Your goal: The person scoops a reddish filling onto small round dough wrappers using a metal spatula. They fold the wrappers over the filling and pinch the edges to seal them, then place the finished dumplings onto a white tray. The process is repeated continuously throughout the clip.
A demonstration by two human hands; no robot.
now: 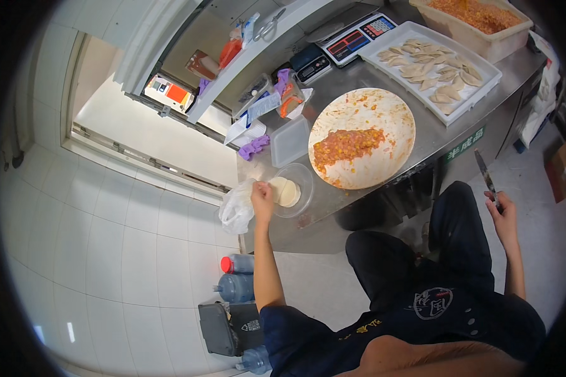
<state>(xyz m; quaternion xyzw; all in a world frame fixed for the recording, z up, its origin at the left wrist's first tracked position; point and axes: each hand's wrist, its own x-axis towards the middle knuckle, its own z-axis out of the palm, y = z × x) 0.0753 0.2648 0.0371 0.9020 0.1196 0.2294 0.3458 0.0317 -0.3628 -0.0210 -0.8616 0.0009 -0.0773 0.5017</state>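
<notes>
My left hand (262, 199) pinches the edge of a round, pale dough wrapper (277, 188). That wrapper overlaps other wrappers (291, 194) in a clear plastic bowl (306, 198) at the counter's left end. My fingertips are partly hidden by the hand itself. Away from the counter, over the floor at the right, my right hand (502, 213) grips a narrow, flat blade (485, 172) with smears on it, a filling spatula or knife. Between the hands, on the counter, a large round white dish (382, 172) carries a mound of reddish filling with yellow corn-like bits (346, 145).
Folded dumplings (424, 70) lie in a white tray (474, 96), beside a tub of filling (500, 45). Digital scales (353, 45) stand behind. A clear lid (290, 140) and a white plastic bag (237, 207) flank the bowl. The steel counter's front edge faces my knees.
</notes>
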